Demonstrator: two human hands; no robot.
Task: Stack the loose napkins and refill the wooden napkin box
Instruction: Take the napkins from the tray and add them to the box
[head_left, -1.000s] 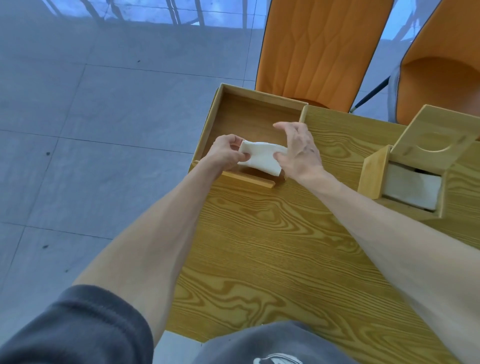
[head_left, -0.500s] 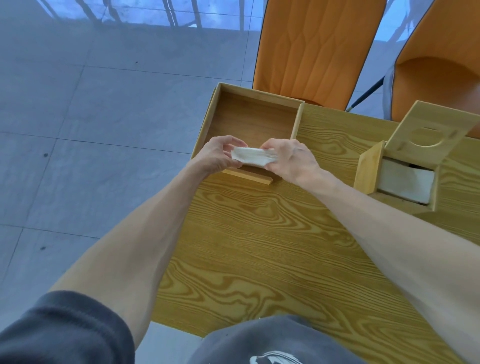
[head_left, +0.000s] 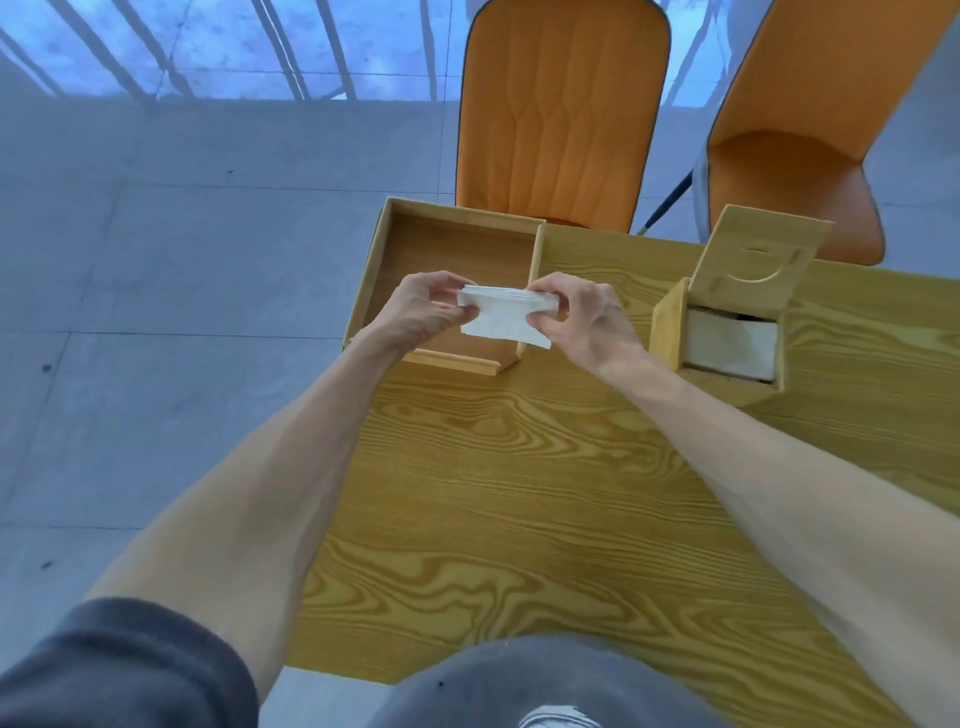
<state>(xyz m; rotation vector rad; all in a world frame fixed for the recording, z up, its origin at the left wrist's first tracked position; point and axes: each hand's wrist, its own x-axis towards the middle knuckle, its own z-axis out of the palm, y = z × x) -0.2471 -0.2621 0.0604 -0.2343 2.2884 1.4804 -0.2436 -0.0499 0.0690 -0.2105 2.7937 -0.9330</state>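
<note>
The napkin stack (head_left: 506, 317) has turned flatter, left hand (head_left: 423, 312) and right hand (head_left: 576, 314) pinching its ends to square the edges above the open tray (head_left: 384, 254).

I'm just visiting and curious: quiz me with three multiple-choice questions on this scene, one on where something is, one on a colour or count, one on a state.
1. Where is the napkin stack?
A. Held over the open tray
B. Flat on the floor
C. On a chair seat

2. How many orange chairs are behind the table?
A. One
B. Two
C. Four

3. What state is the napkin box's lid in?
A. Shut flat
B. Missing
C. Tipped open

Answers:
1 A: the left hand and right hand hold it above the tray.
2 B: one chair and another show.
3 C: the lid stands raised over the napkin box.
</note>
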